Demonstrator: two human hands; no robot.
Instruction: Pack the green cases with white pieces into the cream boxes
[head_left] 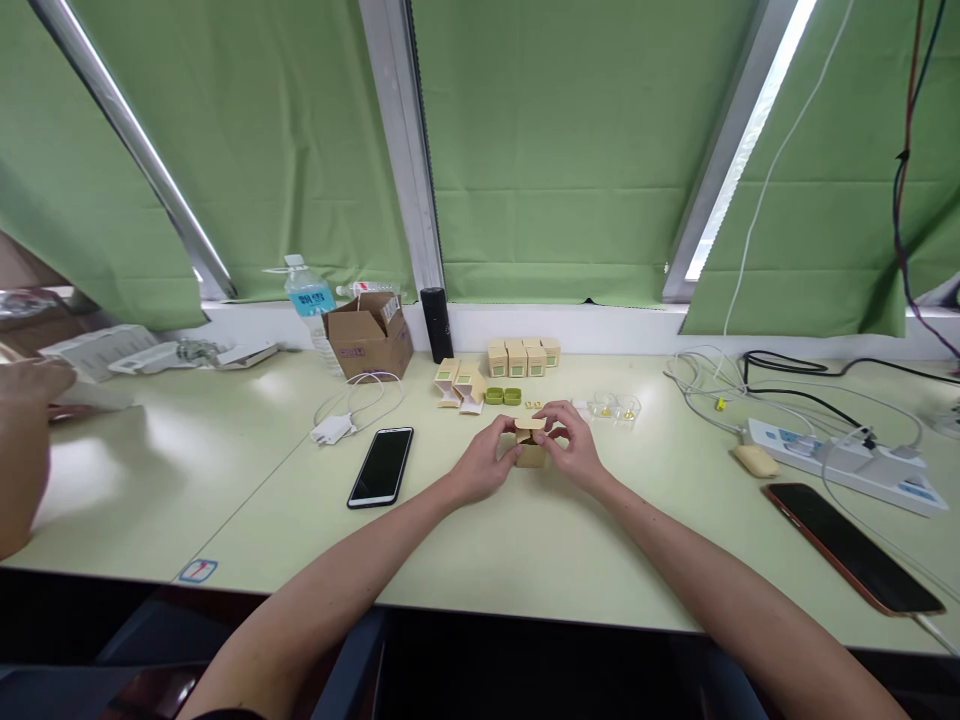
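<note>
A small kraft cardboard box (531, 458) stands upright on the table between my hands, its top flap raised. My left hand (484, 465) is closed on the box's left side, thumb and fingers at the rim. From the right, my right hand (574, 448) grips the same box, its fingers by the flap. What lies inside the box is too dark to make out. Just behind are two green square trays (503, 396), some tiny yellow pieces (532, 405) and clear plastic cups (615, 408). Two unfolded small boxes (459, 384) lie beside the trays.
Several small closed boxes (523, 357) are grouped at the back. A phone (381, 467) and white charger (334, 428) lie left, before a brown carton (369, 335) and water bottle (309, 300). Right are a power strip (847, 466) and another phone (853, 547). Another person's arm (24, 450) is far left.
</note>
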